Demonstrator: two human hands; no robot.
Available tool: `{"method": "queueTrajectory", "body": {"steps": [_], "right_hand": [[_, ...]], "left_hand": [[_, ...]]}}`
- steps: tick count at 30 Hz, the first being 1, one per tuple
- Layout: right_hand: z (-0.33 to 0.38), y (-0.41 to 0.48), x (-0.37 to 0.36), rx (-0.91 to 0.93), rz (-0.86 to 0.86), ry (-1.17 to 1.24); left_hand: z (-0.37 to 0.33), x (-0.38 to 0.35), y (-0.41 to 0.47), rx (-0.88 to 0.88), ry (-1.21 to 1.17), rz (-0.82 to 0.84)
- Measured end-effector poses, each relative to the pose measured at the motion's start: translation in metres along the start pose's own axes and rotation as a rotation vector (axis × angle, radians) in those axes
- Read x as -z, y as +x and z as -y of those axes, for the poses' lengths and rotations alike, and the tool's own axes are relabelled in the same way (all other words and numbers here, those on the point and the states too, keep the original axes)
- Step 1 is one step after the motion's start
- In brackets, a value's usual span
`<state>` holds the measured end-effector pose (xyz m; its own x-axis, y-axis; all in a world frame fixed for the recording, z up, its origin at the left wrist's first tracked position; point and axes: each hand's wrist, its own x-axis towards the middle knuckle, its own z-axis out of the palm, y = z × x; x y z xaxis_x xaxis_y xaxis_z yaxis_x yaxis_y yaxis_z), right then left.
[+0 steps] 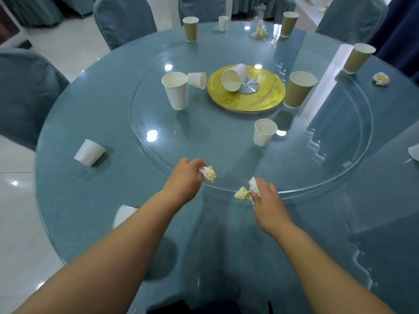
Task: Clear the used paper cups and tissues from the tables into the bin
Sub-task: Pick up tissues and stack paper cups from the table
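My left hand (184, 176) pinches a crumpled, yellow-stained tissue (209, 173) just above the near rim of the glass turntable. My right hand (267, 198) grips a second stained tissue (246, 191) at that same rim. Several white paper cups stand or lie on the round table: an upright one (175, 90), a tipped one (197, 80) beside it, one on its side (233, 77) on the gold centre disc, a small upright one (263, 132), and one lying at the left (89, 152). Brown cups (298, 89) (357, 58) (191, 29) stand further back. Loose tissues (381, 78) (260, 30) lie at the right and far side.
The blue-clothed round table (95, 218) carries a glass turntable (340, 155) with a gold disc (267, 98) at its middle. Blue-covered chairs (25, 94) (123, 19) ring the table. A white cup (123, 215) lies partly under my left forearm. White tiled floor lies to the left.
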<state>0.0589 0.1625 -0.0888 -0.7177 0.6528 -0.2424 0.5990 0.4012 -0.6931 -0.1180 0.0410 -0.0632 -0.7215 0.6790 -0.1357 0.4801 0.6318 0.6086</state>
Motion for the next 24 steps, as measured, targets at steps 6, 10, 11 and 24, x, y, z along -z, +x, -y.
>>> {"method": "queueTrajectory", "body": {"steps": [6,10,11,24], "right_hand": [[0.022,-0.026,-0.015,0.057,0.0,0.066],[0.039,-0.039,-0.026,0.075,0.032,0.081],[0.044,-0.041,-0.029,0.072,0.041,0.066],[0.092,-0.051,-0.083,0.024,0.158,-0.059]], "left_hand": [[0.015,0.034,-0.046,0.08,-0.093,-0.071],[0.026,0.055,-0.073,0.11,-0.226,-0.157],[0.029,0.06,-0.079,0.118,-0.251,-0.176],[0.104,0.118,-0.128,0.334,-0.239,-0.407]]}}
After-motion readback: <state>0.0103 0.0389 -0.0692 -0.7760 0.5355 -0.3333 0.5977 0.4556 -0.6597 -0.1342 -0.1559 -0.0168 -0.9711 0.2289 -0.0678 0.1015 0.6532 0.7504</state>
